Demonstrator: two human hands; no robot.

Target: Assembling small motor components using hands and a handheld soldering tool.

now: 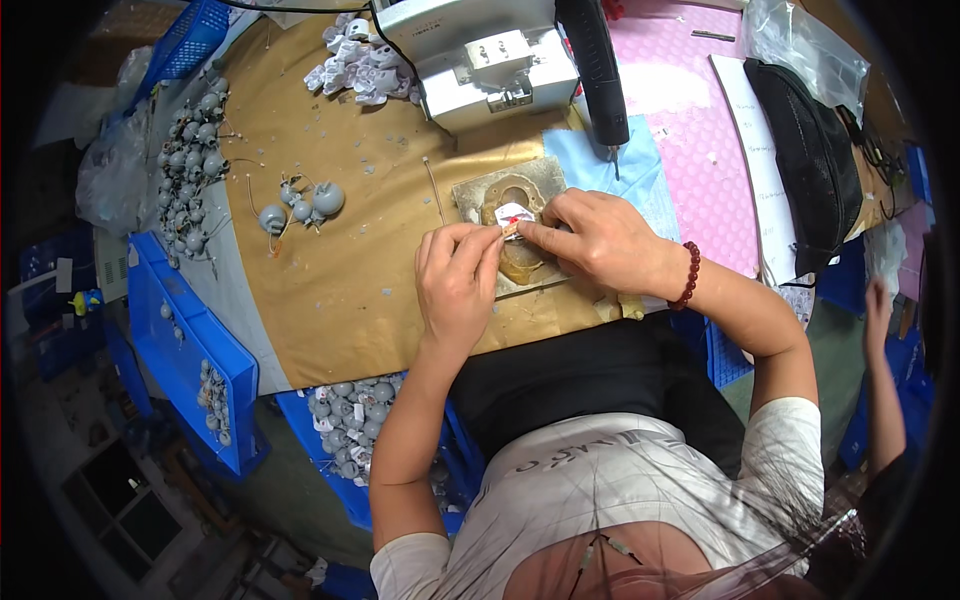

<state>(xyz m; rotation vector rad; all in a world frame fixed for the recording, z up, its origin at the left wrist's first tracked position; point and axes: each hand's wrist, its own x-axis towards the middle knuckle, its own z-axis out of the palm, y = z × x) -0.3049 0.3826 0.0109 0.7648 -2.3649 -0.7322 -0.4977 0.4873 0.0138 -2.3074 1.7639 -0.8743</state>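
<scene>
A small white plastic part (514, 212) with a bit of red on it lies in the hollow of a worn metal fixture plate (548, 178). My left hand (455, 275) is at the part's near left edge, thumb and forefinger pinched together. From the right, my right hand (600, 240) meets it there, its fingers curled and the tips pressed close to the left ones. Whatever tiny piece sits between the fingertips is mostly hidden. Just beyond the plate hangs a black electric screwdriver (598, 85), its bit pointing down over a light blue cloth (645, 170).
Behind the plate stands a silver metal machine (450, 95). White plastic parts (365, 65) are heaped left of it. Grey balls with wires (302, 207) lie on the brown mat; more (193, 160) are piled farther left. Blue trays (185, 340) flank the table. A black pouch (805, 160) lies right.
</scene>
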